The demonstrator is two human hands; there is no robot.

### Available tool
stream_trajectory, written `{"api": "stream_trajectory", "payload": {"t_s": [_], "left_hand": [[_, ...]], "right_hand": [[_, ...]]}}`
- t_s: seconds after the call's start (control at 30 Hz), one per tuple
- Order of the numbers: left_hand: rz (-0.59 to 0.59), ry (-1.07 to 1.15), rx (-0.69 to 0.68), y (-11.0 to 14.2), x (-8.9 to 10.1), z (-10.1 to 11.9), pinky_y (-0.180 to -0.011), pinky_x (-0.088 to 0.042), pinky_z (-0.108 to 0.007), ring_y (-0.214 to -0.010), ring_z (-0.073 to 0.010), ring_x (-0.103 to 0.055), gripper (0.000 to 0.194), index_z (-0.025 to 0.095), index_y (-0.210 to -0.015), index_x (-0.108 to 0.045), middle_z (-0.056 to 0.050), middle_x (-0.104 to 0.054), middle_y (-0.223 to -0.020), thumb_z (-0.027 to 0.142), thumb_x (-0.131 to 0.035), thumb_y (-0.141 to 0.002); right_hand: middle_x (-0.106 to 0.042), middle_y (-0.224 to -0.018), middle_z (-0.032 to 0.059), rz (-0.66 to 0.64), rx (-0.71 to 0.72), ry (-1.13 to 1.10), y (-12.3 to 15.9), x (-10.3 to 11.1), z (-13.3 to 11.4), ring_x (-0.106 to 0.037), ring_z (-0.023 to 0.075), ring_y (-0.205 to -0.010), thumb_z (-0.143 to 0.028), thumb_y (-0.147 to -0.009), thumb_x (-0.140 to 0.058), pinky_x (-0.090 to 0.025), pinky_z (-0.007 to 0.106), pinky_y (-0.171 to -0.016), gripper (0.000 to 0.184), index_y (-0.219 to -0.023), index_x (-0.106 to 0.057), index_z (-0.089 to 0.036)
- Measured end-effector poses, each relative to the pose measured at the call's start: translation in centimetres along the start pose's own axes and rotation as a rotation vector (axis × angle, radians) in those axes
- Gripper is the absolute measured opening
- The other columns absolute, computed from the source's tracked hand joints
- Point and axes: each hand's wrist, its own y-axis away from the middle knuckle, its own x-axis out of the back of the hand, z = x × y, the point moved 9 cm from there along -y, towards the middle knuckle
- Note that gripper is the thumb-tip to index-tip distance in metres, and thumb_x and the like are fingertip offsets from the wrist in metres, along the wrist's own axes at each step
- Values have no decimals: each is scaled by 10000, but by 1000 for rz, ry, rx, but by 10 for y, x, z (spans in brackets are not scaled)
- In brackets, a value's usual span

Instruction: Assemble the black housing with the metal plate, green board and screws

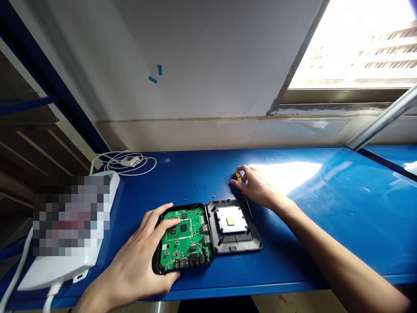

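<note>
An opened black device lies near the front edge of the blue table (pixel 325 208). Its left half (pixel 187 239) holds a green circuit board. The right half (pixel 233 226) is a black cover with a white square pad inside. My left hand (pixel 143 256) rests on the left half, fingers spread around its edge and over the board. My right hand (pixel 257 184) reaches to a small screwdriver with a yellow and black handle (pixel 239 176) behind the cover, with its fingers curled over the handle.
A white box-shaped device (pixel 65 261) with a cable sits at the left front. A coiled white cable with a small adapter (pixel 128 161) lies at the back left. Tiny screws (pixel 211 196) dot the table behind the device. A wall and window sill run behind.
</note>
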Motion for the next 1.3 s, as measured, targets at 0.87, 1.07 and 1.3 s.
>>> {"api": "stream_trajectory", "payload": {"t_s": [0.87, 1.07, 1.3], "left_hand": [[-37, -351, -246, -54, -14, 86, -1024, -500, -747, -1503, -539, -302, 1157, 290, -1662, -137, -202, -320, -1678, 625, -779, -760], [-191, -281, -86, -75, -17, 96, -1096, -471, -677, -1434, -467, -446, 1061, 196, -1618, -297, -200, -483, -1560, 513, -790, -733], [-41, -234, -97, -79, -9, 92, -1027, -522, -614, -1304, -421, -486, 1060, 257, -1587, -261, -156, -531, -1407, 433, -811, -699]], "right_hand": [[-676, -1201, 185, 140, -13, 32, 6, 11, -9, -678, 354, -1093, -561, -1026, -469, -533, 434, -888, 559, -1371, -569, -132], [-643, -1224, 192, 245, 78, 11, 8, 20, -17, -587, 367, -1160, -528, -1014, -524, -482, 472, -1005, 566, -1388, -587, -109], [-607, -1286, 195, 342, 149, -79, 12, 33, -28, -543, 348, -1203, -523, -1000, -558, -478, 466, -1048, 558, -1376, -608, -114]]}}
